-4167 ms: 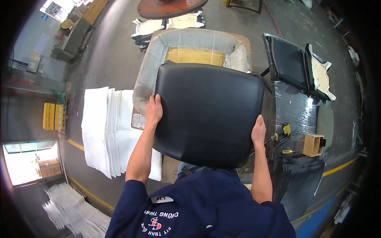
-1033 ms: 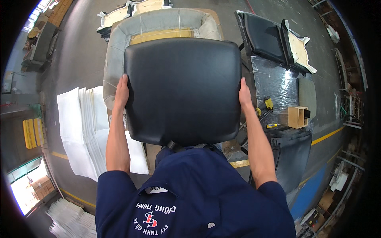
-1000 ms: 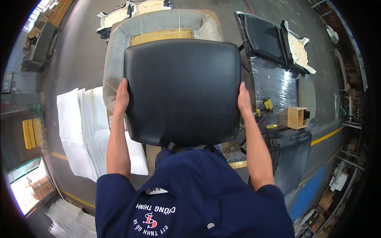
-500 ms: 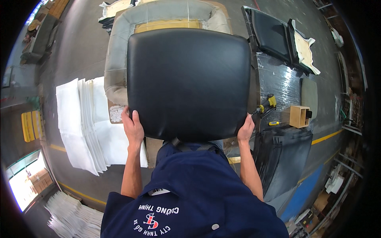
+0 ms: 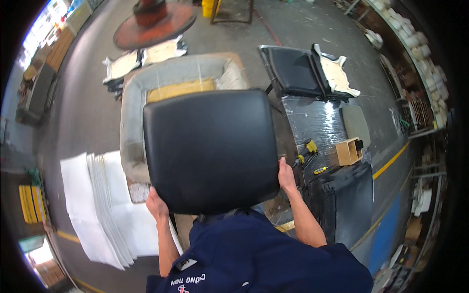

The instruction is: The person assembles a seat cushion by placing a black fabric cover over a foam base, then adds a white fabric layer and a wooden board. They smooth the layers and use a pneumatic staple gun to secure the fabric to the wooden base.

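A large black padded seat cushion (image 5: 211, 149) with rounded corners fills the middle of the head view, held up in front of my dark blue shirt. My left hand (image 5: 156, 205) grips its lower left corner. My right hand (image 5: 286, 175) grips its right edge near the bottom. Behind the cushion lies a grey padded frame (image 5: 134, 112) with a tan foam panel (image 5: 180, 89) inside it.
White sheets (image 5: 97, 210) lie fanned out on the floor at left. A wrapped worktable (image 5: 317, 122) at right carries yellow-handled tools (image 5: 308, 149) and a small wooden box (image 5: 348, 151). Another black cushion (image 5: 293, 71) and a white-backed seat shell (image 5: 337, 73) stand behind it.
The cushion has stayed in both hands while the view tipped, and it now sits lower. My hands slid from its side edges down to its lower corners.
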Action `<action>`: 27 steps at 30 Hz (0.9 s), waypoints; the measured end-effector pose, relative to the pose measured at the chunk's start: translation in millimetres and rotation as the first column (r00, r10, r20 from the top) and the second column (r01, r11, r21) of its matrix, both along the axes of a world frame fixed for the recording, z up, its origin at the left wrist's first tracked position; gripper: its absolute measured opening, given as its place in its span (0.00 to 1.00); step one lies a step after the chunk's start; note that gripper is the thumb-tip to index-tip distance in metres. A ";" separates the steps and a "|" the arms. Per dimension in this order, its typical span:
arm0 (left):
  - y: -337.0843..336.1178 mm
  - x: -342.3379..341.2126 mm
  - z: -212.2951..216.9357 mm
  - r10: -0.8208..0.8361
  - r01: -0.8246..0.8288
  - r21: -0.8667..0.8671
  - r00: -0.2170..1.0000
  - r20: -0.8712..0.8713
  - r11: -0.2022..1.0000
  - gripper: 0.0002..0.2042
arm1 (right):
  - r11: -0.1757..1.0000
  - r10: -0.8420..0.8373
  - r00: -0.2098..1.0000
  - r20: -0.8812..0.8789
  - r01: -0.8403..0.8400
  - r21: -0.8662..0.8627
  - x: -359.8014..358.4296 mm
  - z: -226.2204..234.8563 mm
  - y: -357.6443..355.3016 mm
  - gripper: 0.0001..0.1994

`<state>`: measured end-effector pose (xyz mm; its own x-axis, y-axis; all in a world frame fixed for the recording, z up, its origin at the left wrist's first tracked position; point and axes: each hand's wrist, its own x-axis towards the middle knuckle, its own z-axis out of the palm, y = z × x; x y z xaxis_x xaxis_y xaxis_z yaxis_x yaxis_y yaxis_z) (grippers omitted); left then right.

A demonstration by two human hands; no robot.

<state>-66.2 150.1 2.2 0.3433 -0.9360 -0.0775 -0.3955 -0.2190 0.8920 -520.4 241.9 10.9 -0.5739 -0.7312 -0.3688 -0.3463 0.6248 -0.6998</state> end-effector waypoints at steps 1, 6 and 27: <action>-0.2 -0.3 4.8 -0.005 0.005 0.020 1.000 0.025 1.000 0.32 | 0.993 -0.034 0.998 0.057 0.040 -0.111 2.4 2.6 -10.6 0.33; 10.9 59.1 -12.2 -0.152 0.089 0.229 0.950 0.273 0.969 0.31 | 0.964 -0.134 0.991 0.022 0.135 -0.231 29.9 21.4 -44.4 0.30; -153.5 -43.2 61.7 -0.218 0.217 0.131 0.976 -0.009 0.967 0.32 | 0.947 -0.215 0.976 0.048 0.220 -0.232 14.8 -0.6 -33.2 0.28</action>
